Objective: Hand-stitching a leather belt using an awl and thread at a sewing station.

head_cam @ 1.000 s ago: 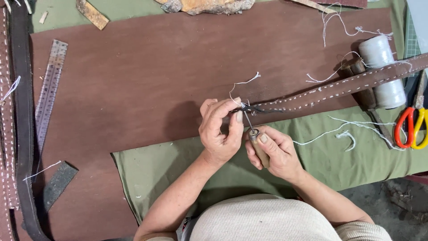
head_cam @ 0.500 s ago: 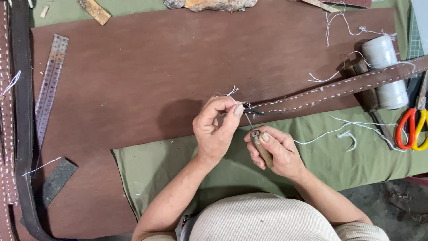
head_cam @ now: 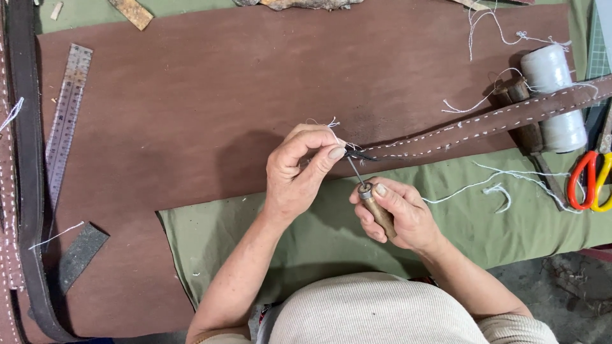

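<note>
A brown leather strap (head_cam: 484,122) with white stitching along both edges lies slanted across the table, its near end at my hands. My left hand (head_cam: 296,172) pinches that strap end together with a short white thread (head_cam: 330,124). My right hand (head_cam: 398,213) grips a wooden-handled awl (head_cam: 376,207); its thin metal needle points up-left into the strap end. A loose white thread (head_cam: 484,181) trails right from the work across the green cloth (head_cam: 510,223).
A large brown leather sheet (head_cam: 223,95) covers the table. A steel ruler (head_cam: 64,127) and dark straps (head_cam: 29,159) lie at the left. A white thread spool (head_cam: 554,95), a wooden tool and red-and-yellow scissors (head_cam: 590,178) sit at the right.
My left hand has lifted and re-pinched the strap end with the thread. The awl in my right hand has tilted so its needle now reaches the strap end.
</note>
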